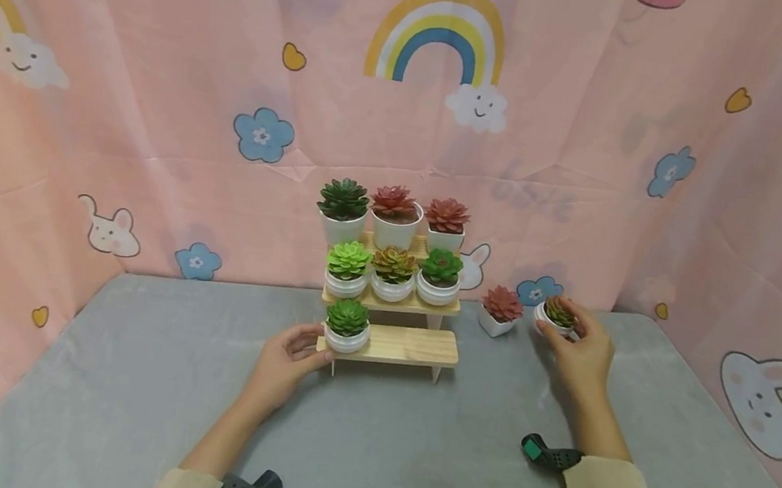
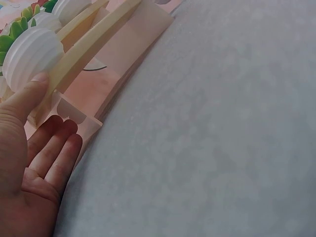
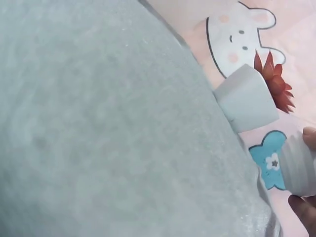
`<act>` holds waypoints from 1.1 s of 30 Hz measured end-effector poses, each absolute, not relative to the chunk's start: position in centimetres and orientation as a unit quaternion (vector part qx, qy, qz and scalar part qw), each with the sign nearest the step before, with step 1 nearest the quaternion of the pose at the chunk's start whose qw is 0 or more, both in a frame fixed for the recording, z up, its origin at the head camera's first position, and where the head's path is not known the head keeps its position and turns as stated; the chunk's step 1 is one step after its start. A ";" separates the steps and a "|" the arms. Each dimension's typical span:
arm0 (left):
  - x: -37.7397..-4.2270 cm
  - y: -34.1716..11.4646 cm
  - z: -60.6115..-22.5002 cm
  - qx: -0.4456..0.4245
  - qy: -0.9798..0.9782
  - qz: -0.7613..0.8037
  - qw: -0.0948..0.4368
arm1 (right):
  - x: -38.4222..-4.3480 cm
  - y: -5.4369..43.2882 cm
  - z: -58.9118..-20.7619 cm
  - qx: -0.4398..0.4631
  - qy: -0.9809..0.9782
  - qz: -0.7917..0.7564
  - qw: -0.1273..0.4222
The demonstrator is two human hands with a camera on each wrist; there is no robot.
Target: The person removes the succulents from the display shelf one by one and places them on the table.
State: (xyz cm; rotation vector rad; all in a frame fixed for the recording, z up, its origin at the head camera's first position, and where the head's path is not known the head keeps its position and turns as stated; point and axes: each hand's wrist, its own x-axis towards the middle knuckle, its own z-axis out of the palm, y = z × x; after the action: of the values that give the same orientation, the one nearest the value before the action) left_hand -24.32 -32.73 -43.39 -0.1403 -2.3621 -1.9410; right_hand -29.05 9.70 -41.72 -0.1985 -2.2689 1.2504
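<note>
So the little round white pot with a dark green succulent (image 1: pixel 552 317) is at the right of the frame, near the table's back edge. The right hand (image 1: pixel 584 356) has it pinched between thumb and fingers, spread about as wide as the pot. Just left of it sits a red succulent in a square white pot (image 1: pixel 500 313).

Left of centre, the left hand (image 1: pixel 283 365) is at the end of the wooden stand's (image 1: pixel 418 347) bottom step, thumb up by the green succulent (image 1: pixel 347 328) there, other fingers loosely bent below the board. Can't tell if it's actually gripping anything.

Middle step has three round pots (image 1: pixel 391 286); top step, around mid-frame, has one dark green plant (image 1: pixel 343 206) and two reddish ones (image 1: pixel 446 220). Grey table (image 1: pixel 453 455) across the bottom, pink rainbow-and-bunny backdrop (image 1: pixel 403 144) behind.
</note>
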 end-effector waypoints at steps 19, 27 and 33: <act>-24.1 -32.2 -43.2 -0.044 -0.751 -0.657 0.045 | -29.4 10.3 -43.9 -0.086 -0.859 0.443 0.243; -24.1 -31.1 -43.2 -0.018 -0.739 -0.668 0.081 | -29.2 10.3 -43.8 -0.084 -0.859 0.444 0.240; -23.9 -31.2 -43.2 -0.014 -0.727 -0.683 0.072 | -29.2 10.0 -43.8 -0.059 -0.860 0.439 0.253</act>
State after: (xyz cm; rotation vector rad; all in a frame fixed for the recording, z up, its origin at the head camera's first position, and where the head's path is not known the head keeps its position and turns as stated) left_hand -23.94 -31.16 -43.15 -0.0421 -2.1841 -2.0535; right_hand -29.19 10.01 -43.76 -0.1615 -2.3391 1.1928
